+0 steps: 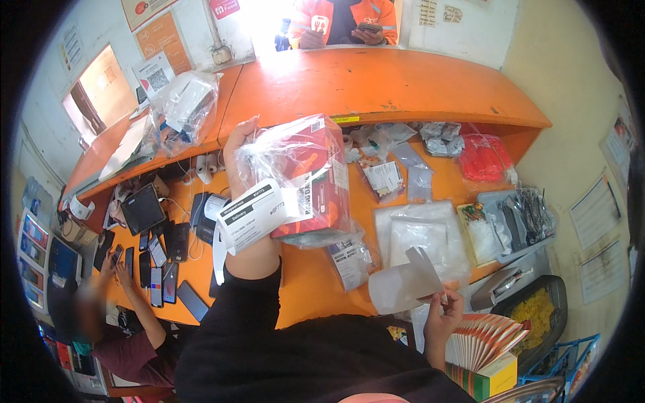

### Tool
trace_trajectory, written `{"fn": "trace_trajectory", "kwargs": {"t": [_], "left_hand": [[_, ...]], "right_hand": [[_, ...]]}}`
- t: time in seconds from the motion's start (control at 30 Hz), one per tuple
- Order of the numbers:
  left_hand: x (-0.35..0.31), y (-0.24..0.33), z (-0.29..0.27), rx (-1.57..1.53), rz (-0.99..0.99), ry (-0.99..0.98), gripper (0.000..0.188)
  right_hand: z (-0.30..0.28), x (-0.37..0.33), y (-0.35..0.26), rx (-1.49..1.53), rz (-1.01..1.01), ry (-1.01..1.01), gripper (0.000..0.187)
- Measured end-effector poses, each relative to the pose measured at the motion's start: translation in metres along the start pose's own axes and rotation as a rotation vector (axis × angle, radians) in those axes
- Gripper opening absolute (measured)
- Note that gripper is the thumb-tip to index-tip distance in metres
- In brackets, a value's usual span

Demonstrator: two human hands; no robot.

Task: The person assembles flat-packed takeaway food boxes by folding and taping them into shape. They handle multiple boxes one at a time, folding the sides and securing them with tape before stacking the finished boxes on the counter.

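Observation:
My left hand (238, 151) holds up a red box (316, 168) inside a clear plastic bag, its fingers partly hidden behind the plastic. A white printed receipt (252, 218) hangs on the front of this bag. Lower right, my right hand (443, 317) pinches a curled white paper slip (403, 282) between thumb and fingers. Under and beyond that slip, clear plastic bags (420, 232) lie stacked on the orange desk.
An orange counter (376, 77) runs across the back, with a person in an orange jacket (342, 23) beyond it. To the left, a co-worker (138, 363) reaches toward several phones (158, 285). Plastic cutlery (527, 218) fills a grey tray at right, near a black bin (537, 312).

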State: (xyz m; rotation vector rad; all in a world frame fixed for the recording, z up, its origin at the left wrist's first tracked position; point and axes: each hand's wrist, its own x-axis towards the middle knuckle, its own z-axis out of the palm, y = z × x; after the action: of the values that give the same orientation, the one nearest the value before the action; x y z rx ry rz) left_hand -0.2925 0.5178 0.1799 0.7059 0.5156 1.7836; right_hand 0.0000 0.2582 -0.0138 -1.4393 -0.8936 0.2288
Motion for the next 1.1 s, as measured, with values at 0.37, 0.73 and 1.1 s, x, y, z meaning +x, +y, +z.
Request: {"fn": "trace_trajectory", "kwargs": {"t": [0.37, 0.73, 1.1], "left_hand": [[-0.006, 0.000, 0.004, 0.051, 0.030, -0.030, 0.015], [-0.047, -0.022, -0.016, -0.107, -0.285, 0.022, 0.022], [-0.099, -0.115, -0.154, 0.445, -0.309, 0.099, 0.028]], "right_hand": [[-0.011, -0.006, -0.008, -0.010, 0.028, -0.095, 0.016], [-0.013, -0.004, -0.003, -0.069, 0.017, -0.013, 0.017], [-0.003, 0.004, -0.003, -0.082, -0.150, -0.068, 0.017]]}}
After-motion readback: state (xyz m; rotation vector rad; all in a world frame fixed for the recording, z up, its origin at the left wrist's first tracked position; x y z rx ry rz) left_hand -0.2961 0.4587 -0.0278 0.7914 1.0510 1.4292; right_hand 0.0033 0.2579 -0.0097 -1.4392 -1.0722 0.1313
